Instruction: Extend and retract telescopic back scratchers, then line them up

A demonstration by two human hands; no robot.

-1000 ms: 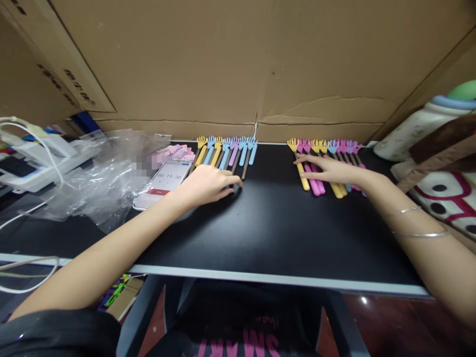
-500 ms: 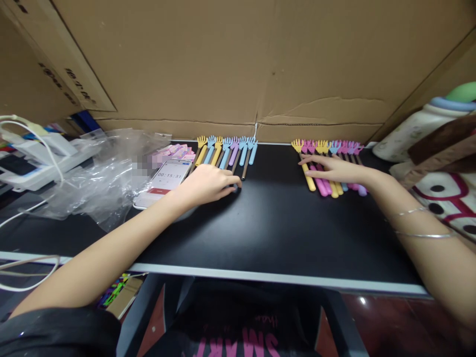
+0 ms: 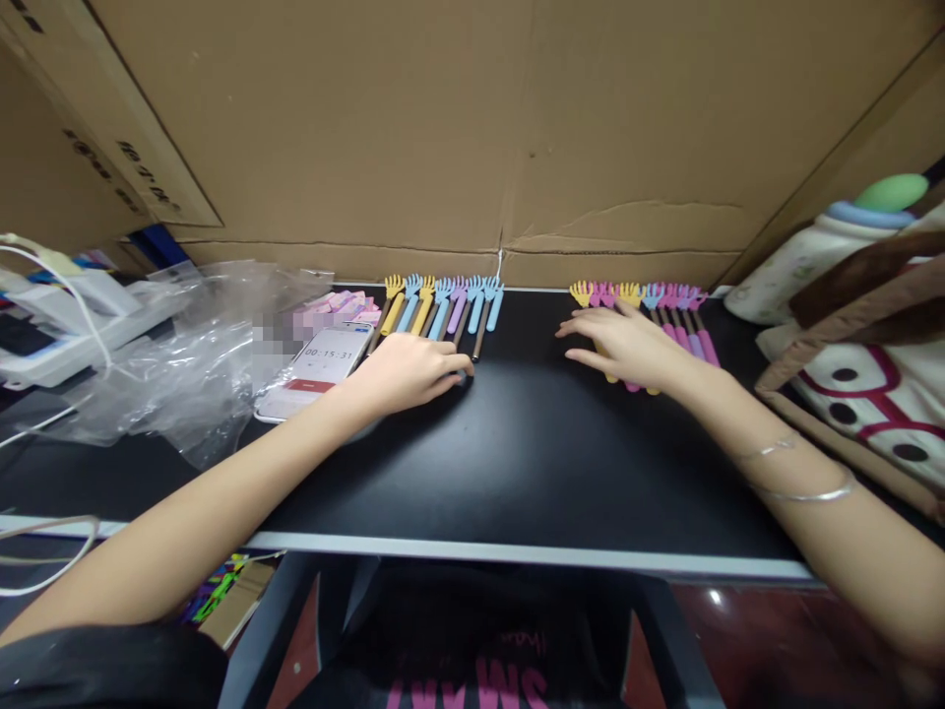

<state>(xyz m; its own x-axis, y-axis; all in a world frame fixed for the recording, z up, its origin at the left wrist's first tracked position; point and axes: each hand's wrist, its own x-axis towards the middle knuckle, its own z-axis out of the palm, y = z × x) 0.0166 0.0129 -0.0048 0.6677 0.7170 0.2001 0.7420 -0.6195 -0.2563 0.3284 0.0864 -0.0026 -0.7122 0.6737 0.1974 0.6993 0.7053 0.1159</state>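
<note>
Back scratchers [image 3: 438, 319] — slender dark shafts [image 3: 480, 342], curled claw heads [image 3: 394, 287].

the table [image 3: 479, 473] looks smooth with a soft sheen, the cardboard [image 3: 369, 128] matt and creased, the plastic bags [image 3: 207, 369] thin, crinkled and glossy, the scratchers [image 3: 423, 313] smooth plastic with metal-looking shafts [image 3: 479, 340], the phone screen [image 3: 329, 366] glassy, the bangle [image 3: 819, 496] polished metal, and the power strip [image 3: 36, 366] smooth, hard plastic.

00:15:31 on the phone screen [image 3: 329, 353]
</note>
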